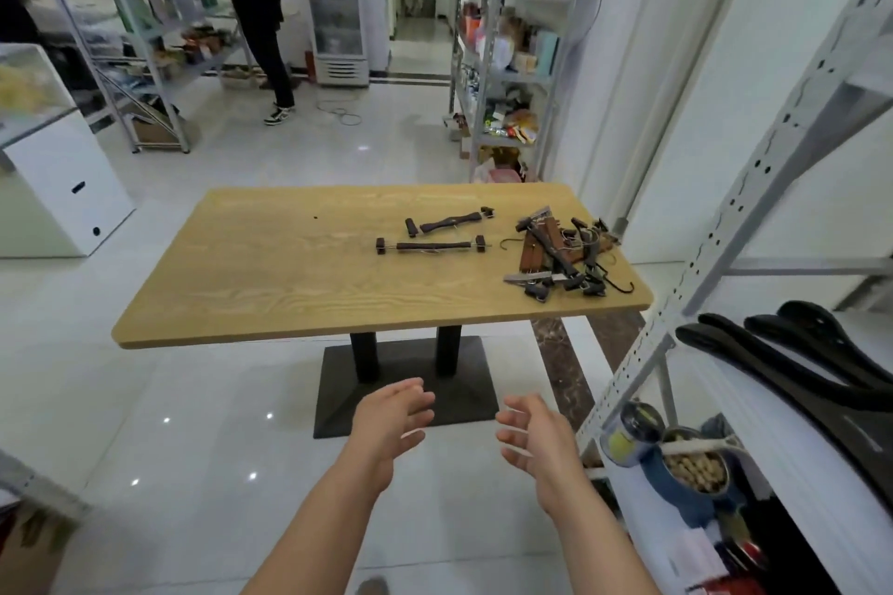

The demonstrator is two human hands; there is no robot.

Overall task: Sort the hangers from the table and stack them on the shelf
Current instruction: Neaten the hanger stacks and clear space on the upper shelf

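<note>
Left hand (394, 416), right hand (534, 432) spread, empty; hanger pile (563, 256) on table (290, 275), well beyond.

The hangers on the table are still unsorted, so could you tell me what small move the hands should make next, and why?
Probably step in and reach the right hand toward the tangled pile of hangers at the table's right end. Both it and the left hand are open, empty and short of the near edge, and the pile lies nearest the shelf. The two separate hangers can wait.
</note>
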